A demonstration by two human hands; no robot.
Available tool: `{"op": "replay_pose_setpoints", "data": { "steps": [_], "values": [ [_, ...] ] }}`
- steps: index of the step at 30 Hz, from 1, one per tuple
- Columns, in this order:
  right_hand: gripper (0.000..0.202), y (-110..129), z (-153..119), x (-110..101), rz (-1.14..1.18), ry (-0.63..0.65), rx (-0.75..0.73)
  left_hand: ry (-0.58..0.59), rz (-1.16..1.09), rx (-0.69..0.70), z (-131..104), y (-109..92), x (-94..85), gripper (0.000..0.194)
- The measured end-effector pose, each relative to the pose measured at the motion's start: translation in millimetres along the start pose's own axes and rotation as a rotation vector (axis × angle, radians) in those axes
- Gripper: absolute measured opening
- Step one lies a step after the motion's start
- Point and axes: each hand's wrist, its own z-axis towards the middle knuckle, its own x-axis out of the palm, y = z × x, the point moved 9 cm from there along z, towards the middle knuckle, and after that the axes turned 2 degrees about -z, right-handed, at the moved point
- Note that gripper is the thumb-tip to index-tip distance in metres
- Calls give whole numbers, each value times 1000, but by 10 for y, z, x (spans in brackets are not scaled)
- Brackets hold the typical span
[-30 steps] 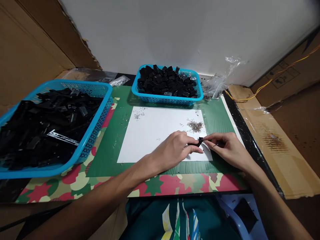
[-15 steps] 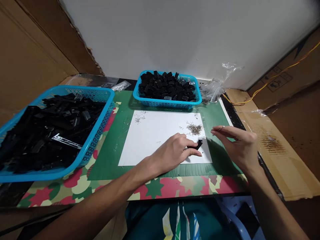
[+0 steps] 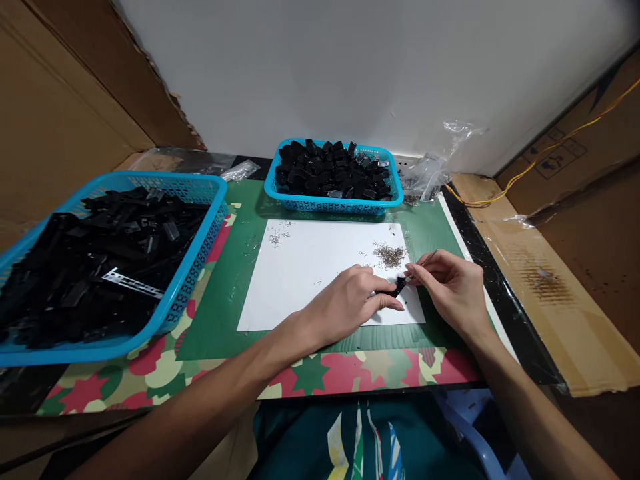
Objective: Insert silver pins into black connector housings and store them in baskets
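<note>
My left hand (image 3: pixel 353 297) presses a small black plastic part (image 3: pixel 399 287) down on the white paper (image 3: pixel 295 273), pinched between thumb and fingers. My right hand (image 3: pixel 450 283) is closed around a thin metal tool (image 3: pixel 431 256), whose exact kind is too small to make out. Its fingertips meet the upper right end of the black part, close to my left fingers. Just beyond both hands lies a pile of tiny bent metal wire pieces (image 3: pixel 389 255). A few more wire bits (image 3: pixel 276 237) are scattered at the paper's far left corner.
A blue basket (image 3: pixel 334 204) of small black pieces stands at the back. Another, larger blue basket (image 3: pixel 197 257) on the left holds long black parts and a white strip (image 3: pixel 133 283). Clear plastic bags (image 3: pixel 425 179) lie at the back right, near cardboard (image 3: pixel 550 280).
My right hand has moved left, bringing the thin tool to the black part's end. My left hand keeps its hold in the same place.
</note>
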Motion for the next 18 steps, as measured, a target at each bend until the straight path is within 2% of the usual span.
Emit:
{"op": "replay_pose_setpoints", "data": {
  "steps": [11,14,16,18],
  "values": [
    [29,9,30,44,-89,-5,-12,35,-191,-161,21,107,-23,18],
    [31,12,20,61,-33,-16,-1,37,-214,-204,23,117,-30,16],
    [30,17,14,14,48,-70,-2,-4,-245,-236,27,144,-69,18],
    [28,36,13,-82,95,-157,-24,-95,-295,-265,35,199,-166,25]
  ]
}}
